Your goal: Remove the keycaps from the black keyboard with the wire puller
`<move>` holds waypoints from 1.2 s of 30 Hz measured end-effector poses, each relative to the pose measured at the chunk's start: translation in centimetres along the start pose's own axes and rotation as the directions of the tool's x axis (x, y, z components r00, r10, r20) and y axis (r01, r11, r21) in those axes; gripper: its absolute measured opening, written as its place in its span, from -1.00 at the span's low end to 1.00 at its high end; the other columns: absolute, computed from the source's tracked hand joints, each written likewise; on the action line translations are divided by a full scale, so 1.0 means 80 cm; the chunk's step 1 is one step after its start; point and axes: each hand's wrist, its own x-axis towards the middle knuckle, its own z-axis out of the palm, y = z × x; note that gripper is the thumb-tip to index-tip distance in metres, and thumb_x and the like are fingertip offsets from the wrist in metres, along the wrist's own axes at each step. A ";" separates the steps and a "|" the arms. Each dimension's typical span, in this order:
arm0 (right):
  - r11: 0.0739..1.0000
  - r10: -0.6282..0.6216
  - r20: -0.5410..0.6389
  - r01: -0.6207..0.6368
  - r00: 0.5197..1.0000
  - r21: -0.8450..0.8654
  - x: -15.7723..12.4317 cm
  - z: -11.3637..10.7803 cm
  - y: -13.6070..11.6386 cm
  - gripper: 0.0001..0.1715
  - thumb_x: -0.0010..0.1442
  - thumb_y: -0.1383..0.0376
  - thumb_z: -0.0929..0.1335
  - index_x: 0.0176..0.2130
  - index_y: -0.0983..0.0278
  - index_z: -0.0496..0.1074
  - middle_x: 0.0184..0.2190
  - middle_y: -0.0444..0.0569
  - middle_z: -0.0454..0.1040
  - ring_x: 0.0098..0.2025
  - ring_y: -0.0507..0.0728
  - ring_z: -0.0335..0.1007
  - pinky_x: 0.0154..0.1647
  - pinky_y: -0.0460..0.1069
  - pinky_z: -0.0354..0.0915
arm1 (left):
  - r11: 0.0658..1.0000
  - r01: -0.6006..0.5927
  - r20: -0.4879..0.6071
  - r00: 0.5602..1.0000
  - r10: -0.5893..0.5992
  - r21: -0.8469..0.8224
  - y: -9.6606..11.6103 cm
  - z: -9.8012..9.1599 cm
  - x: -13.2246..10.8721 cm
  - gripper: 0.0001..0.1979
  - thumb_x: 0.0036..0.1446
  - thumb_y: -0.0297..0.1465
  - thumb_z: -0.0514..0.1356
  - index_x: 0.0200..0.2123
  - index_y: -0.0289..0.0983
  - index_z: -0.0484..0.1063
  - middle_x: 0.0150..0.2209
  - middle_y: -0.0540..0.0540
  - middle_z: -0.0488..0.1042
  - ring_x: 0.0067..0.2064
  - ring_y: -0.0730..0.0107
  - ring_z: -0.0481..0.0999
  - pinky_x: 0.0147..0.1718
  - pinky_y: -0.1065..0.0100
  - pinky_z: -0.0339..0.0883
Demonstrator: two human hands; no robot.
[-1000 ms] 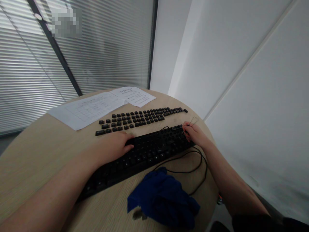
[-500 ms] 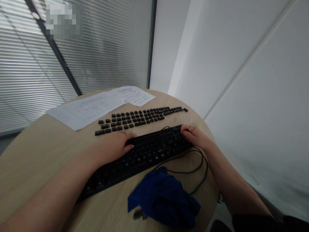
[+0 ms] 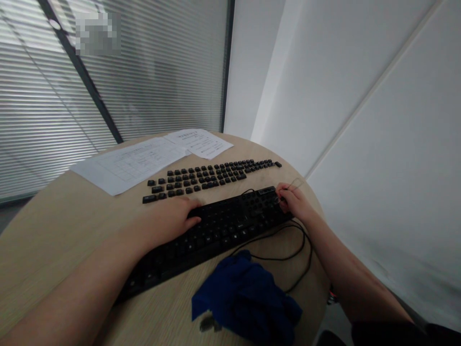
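Note:
A black keyboard [image 3: 216, 229] lies slantwise on the round table, with many keys gone from its upper rows and right part. My left hand [image 3: 173, 218] grips it, thumb on the upper face and the other fingers at the far edge, partly hidden. At the keyboard's right end, my right hand [image 3: 292, 198] is closed on a wire keycap puller [image 3: 297, 182], whose thin loop sticks up past the fingers. Any keycap in that hand's grip is hidden. Beyond the keyboard, loose black keycaps [image 3: 196, 176] lie in rows.
Printed sheets [image 3: 133, 161] lie at the table's far left. A crumpled blue cloth [image 3: 248, 298] sits near the front, partly over a small brush [image 3: 207, 323]. The black cable [image 3: 277, 259] loops between cloth and keyboard. A white wall [image 3: 378, 120] stands to the right.
My right hand has shifted slightly right, and the wire loop now points more to the upper right. My left hand keeps its place on the keyboard.

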 end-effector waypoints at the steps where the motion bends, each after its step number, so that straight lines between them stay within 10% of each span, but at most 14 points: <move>1: 0.999 -0.013 -0.019 0.014 1.000 0.047 0.002 -0.001 -0.001 -0.81 0.08 0.17 0.32 -0.48 0.16 0.24 -0.75 -0.33 0.11 -0.75 -0.04 -0.03 -0.73 -0.12 0.09 | 1.000 0.002 0.002 1.000 -0.002 -0.002 0.000 0.000 0.000 -0.59 0.26 -0.19 0.13 0.06 -0.16 0.60 -0.01 -0.23 0.65 0.01 -0.06 0.63 0.03 0.04 0.45; 22: 0.915 -0.309 -0.022 0.291 0.951 -0.279 -0.018 0.025 -0.011 -0.74 0.37 0.12 0.24 -0.34 0.17 0.31 -0.61 -0.23 0.27 -0.59 0.04 0.19 -0.54 -0.07 0.14 | 0.999 0.005 -0.123 0.992 0.000 0.042 0.035 -0.022 -0.012 -0.62 0.32 -0.25 0.11 0.05 -0.25 0.59 0.03 -0.27 0.60 0.01 -0.05 0.61 0.05 0.03 0.44; 24: 0.823 -0.451 0.076 0.448 0.889 -0.350 -0.032 0.038 -0.028 -0.76 0.40 0.21 0.22 -0.32 0.18 0.33 -0.57 -0.19 0.34 -0.56 0.05 0.25 -0.50 -0.06 0.19 | 0.999 -0.023 -0.203 0.979 0.017 -0.027 0.051 -0.030 -0.017 -0.60 0.36 -0.21 0.10 0.08 -0.23 0.59 0.04 -0.23 0.61 0.04 0.00 0.59 0.10 0.06 0.41; 29: 0.446 -0.705 0.440 0.830 0.556 -0.336 -0.058 0.078 -0.085 -0.85 0.34 0.39 0.23 -0.26 0.18 0.33 -0.53 -0.18 0.40 -0.56 0.02 0.30 -0.49 -0.06 0.18 | 0.934 -0.085 -0.238 0.971 0.001 -0.347 0.082 -0.033 -0.024 -0.65 0.32 -0.18 0.14 -0.02 -0.20 0.63 -0.12 -0.12 0.66 -0.14 0.18 0.60 -0.09 0.21 0.43; 36: 0.219 -0.776 0.518 0.924 0.360 -0.314 -0.049 0.124 -0.108 -0.85 0.21 0.43 0.24 -0.30 0.17 0.29 -0.58 -0.22 0.40 -0.62 0.00 0.23 -0.54 -0.07 0.09 | 0.799 -0.090 -0.275 0.956 -0.098 -0.594 0.077 -0.020 -0.016 -0.65 0.19 -0.11 0.23 -0.12 -0.20 0.63 -0.26 -0.07 0.65 -0.34 0.28 0.52 -0.33 0.29 0.36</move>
